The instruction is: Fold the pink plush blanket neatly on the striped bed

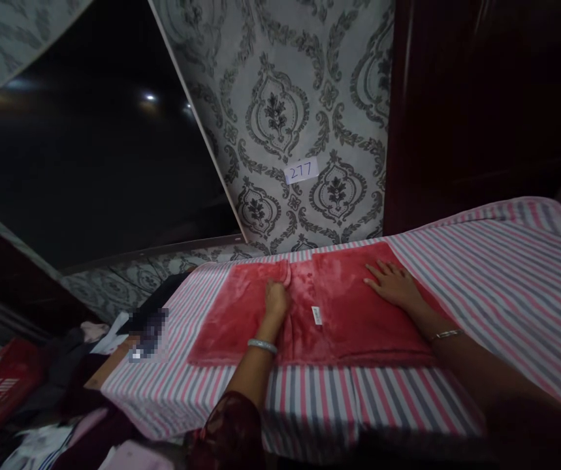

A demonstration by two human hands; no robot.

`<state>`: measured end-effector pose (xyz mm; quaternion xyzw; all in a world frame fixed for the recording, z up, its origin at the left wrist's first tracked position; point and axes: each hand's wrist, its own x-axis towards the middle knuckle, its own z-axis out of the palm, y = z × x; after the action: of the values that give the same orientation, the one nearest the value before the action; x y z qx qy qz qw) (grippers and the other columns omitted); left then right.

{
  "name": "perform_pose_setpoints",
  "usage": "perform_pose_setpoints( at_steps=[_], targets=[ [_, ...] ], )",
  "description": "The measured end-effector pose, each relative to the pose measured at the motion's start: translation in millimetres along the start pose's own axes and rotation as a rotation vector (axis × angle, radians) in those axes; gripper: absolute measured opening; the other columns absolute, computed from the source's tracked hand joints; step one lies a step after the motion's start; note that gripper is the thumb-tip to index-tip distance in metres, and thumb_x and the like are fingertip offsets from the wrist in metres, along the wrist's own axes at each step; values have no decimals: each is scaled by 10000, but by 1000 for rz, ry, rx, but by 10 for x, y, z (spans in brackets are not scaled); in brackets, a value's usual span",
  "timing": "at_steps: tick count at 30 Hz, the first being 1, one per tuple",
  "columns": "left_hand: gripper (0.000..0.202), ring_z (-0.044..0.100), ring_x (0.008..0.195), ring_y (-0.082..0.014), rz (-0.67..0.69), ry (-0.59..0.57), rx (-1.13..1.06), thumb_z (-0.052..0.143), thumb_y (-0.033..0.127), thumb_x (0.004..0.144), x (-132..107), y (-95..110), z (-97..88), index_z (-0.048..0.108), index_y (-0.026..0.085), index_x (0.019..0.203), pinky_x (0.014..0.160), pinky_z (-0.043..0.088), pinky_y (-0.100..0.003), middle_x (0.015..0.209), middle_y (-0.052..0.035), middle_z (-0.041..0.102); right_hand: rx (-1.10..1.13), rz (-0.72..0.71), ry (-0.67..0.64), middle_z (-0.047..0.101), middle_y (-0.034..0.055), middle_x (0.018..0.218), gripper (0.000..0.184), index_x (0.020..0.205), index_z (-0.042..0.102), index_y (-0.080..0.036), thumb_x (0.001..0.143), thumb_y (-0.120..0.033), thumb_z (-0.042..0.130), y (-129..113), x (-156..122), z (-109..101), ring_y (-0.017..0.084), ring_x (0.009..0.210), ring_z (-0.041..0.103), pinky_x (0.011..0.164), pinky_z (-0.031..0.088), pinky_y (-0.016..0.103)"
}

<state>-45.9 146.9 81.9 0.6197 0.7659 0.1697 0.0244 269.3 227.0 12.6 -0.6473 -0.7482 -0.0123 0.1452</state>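
Note:
A red plush cloth (353,313) lies spread on a bed covered by a pink, grey and white striped sheet (496,261). Both side parts of the cloth are folded in toward the middle, and a small white tag (317,315) shows near the centre. My left hand (276,297) pinches the edge of the left flap at the middle of the cloth. My right hand (394,283) rests flat, fingers spread, on the right flap. Each wrist wears a bangle.
A patterned grey wall with a paper label reading 277 (301,171) stands behind the bed. A dark screen (89,156) is at the left, a dark wooden cabinet (480,104) at the right. Piled clothes (64,391) and a red crate (0,385) lie at lower left.

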Motion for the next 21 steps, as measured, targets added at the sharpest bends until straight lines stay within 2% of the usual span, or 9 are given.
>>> perform_pose_setpoints(
  at_steps=[4, 6, 9, 11, 13, 17, 21],
  targets=[
    [312, 612, 1123, -290, 46, -42, 9, 568, 76, 784, -98, 112, 10, 728, 85, 1052, 981, 451, -361, 1169, -199, 671, -5, -15, 12, 372, 90, 1582, 617, 1506, 430, -270, 970, -560, 339, 14, 2, 13, 333, 1444, 328, 1138, 293, 551],
    [349, 570, 1202, -302, 74, -48, 17, 575, 151, 825, -197, 143, -25, 696, 99, 1148, 1038, 420, -391, 1241, -199, 643, -15, -13, 14, 374, 96, 1581, 615, 1504, 432, -267, 971, -558, 337, 14, 1, 9, 330, 1442, 331, 1135, 296, 551],
    [525, 414, 1381, -345, 117, -11, 72, 536, 333, 901, -359, 122, -62, 545, 130, 1386, 1130, 323, -501, 1453, -204, 509, -18, -17, 14, 377, 93, 1580, 612, 1500, 435, -276, 972, -565, 330, 22, 4, 10, 321, 1441, 334, 1129, 303, 549],
    [636, 266, 1472, -377, 137, -46, 141, 516, 423, 917, -460, 84, -21, 424, 173, 1494, 1159, 236, -593, 1581, -191, 354, -16, -16, 13, 377, 95, 1580, 616, 1500, 435, -274, 969, -570, 333, 34, 10, 21, 324, 1439, 338, 1128, 303, 548],
    [669, 184, 1498, -409, 140, -102, 204, 494, 475, 927, -541, 46, 74, 370, 220, 1532, 1153, 171, -663, 1628, -175, 259, -14, -18, 13, 377, 103, 1579, 625, 1503, 432, -266, 967, -572, 338, 47, 15, 37, 331, 1440, 333, 1132, 297, 550],
    [661, 172, 1493, -441, 156, -69, 251, 449, 508, 946, -606, -8, 248, 354, 247, 1545, 1140, 142, -701, 1634, -176, 234, -2, -18, 10, 378, 103, 1578, 624, 1506, 425, -274, 969, -576, 328, 50, 7, 47, 336, 1445, 323, 1136, 291, 559],
    [648, 204, 1486, -435, 150, -68, 193, 485, 492, 935, -582, -18, 186, 395, 239, 1525, 1146, 151, -696, 1617, -169, 286, -1, -14, -33, 350, 101, 1593, 639, 1521, 407, -262, 977, -578, 290, 15, 4, -44, 327, 1458, 304, 1147, 284, 549]
  ],
)
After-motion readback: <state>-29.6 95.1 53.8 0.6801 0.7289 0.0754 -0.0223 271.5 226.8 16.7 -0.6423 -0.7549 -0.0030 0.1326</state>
